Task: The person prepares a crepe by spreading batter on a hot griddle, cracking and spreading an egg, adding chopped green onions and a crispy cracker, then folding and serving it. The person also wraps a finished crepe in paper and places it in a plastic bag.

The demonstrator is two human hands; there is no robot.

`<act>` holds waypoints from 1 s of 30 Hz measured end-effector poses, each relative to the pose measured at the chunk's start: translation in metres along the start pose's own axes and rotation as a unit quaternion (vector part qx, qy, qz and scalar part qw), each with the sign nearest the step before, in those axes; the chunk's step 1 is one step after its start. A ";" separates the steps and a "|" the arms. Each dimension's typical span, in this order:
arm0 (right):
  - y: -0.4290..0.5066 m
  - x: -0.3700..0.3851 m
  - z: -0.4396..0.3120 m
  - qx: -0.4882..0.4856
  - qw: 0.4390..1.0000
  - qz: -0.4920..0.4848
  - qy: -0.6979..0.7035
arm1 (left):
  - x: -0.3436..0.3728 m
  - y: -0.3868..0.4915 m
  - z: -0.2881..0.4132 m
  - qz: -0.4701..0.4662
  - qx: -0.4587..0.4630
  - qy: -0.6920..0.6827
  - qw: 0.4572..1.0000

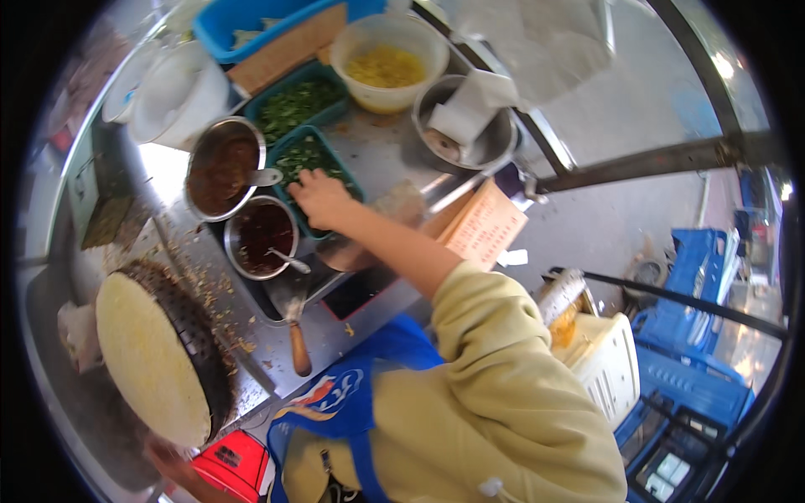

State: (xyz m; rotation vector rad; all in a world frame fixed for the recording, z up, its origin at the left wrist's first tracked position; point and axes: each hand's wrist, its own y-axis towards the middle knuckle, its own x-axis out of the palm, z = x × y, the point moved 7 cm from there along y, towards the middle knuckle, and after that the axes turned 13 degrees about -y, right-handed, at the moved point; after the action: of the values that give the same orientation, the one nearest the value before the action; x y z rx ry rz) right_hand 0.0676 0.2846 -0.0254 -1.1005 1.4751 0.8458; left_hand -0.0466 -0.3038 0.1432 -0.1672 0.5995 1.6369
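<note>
My right hand (pixel 324 200) reaches into a green plastic tray (pixel 352 179) of chopped green herbs (pixel 307 156). Its fingers are spread over the herbs, with nothing visible held in them. At the lower left, my left hand (pixel 166 459) is blurred beside the near edge of a round griddle (pixel 210 352); its fingers are hard to make out. A thin pale yellow crepe (pixel 148 358) covers the griddle. Left of the herbs stand a metal pot of reddish-brown sauce (pixel 220 179) with a ladle and a metal bowl of dark red sauce (pixel 261 236) with a spoon.
A scraper with a wooden handle (pixel 300 352) lies at the counter's front edge. Crumbs litter the steel near the griddle. Behind are a second tray of greens (pixel 299 104), a tub of yellow food (pixel 390 66), a steel pot (pixel 500 141) and a blue bin (pixel 217 31).
</note>
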 end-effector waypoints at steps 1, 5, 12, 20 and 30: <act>-0.001 0.006 0.004 0.009 1.000 -0.001 0.001 | -0.032 -0.031 -0.041 0.046 -0.060 -0.005 0.997; 0.001 -0.003 -0.006 0.020 0.999 0.039 0.008 | -0.132 -0.192 -0.181 0.151 -0.369 -0.037 0.916; -0.005 -0.023 0.023 0.095 0.983 0.154 0.040 | -0.177 -0.423 -0.306 0.192 -0.675 -0.164 0.693; 0.017 -0.079 -0.150 0.174 0.757 0.055 0.627 | -0.170 -0.448 -0.389 0.113 -0.729 -0.188 0.649; 0.119 0.038 -0.498 0.084 0.528 -0.263 0.803 | -0.231 -0.440 -0.461 0.206 -0.712 -0.230 0.630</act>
State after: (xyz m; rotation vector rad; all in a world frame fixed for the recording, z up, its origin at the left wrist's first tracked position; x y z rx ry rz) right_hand -0.2084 -0.1457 0.0251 -2.1452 2.1945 -1.2421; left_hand 0.3073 -0.7064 -0.2719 -0.7661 -1.2912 2.1311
